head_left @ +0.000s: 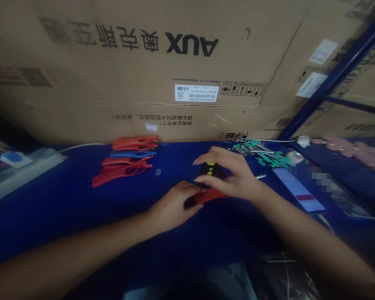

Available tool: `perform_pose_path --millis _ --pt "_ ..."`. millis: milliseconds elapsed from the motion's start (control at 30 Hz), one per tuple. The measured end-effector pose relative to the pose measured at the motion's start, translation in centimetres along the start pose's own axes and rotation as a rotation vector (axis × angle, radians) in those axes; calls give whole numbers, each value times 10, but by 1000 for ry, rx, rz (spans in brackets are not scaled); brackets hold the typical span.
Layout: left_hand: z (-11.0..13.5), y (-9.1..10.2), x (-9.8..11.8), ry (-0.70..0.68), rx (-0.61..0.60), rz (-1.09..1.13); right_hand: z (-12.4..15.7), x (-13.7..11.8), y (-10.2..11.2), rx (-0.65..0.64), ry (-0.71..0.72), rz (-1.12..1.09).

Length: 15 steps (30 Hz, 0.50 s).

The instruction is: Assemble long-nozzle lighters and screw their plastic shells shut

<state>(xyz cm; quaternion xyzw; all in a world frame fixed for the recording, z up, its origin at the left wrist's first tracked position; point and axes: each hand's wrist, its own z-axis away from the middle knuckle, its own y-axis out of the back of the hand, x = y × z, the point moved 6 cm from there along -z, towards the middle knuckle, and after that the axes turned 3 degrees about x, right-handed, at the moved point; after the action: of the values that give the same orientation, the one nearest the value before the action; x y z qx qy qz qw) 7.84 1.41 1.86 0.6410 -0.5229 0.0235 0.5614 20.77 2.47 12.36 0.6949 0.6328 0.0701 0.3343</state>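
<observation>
In the head view my left hand (pixel 175 206) is closed on one end of an orange-red plastic handle piece (pixel 211 195), low over the blue table. My right hand (pixel 237 173) curls its thumb and fingers around a black and yellow screwdriver (pixel 210 170), held above the piece. A thin dark shaft seems to run down from it towards the piece; the tip is hidden by my left fingers. Further left lie several similar handle pieces with oval openings: red ones (pixel 121 173), an orange one (pixel 131 143) and a blue one (pixel 128 154).
Behind the blue table (pixel 118 233) stands a large cardboard box (pixel 128 83). To the right are a pile of metal parts with teal ends (pixel 262 154), a lit phone (pixel 298 189) and a blue metal frame (pixel 328 83). Clear plastic (pixel 21 173) lies at left.
</observation>
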Motion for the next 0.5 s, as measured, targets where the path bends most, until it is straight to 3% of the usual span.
perform_pose_path --millis 200,500 --pt "1 2 -1 1 50 -10 -3 -5 -7 -178 -91 -226" --pt "-2 3 8 -38 72 -21 -4 -6 -18 -67 -33 -163"
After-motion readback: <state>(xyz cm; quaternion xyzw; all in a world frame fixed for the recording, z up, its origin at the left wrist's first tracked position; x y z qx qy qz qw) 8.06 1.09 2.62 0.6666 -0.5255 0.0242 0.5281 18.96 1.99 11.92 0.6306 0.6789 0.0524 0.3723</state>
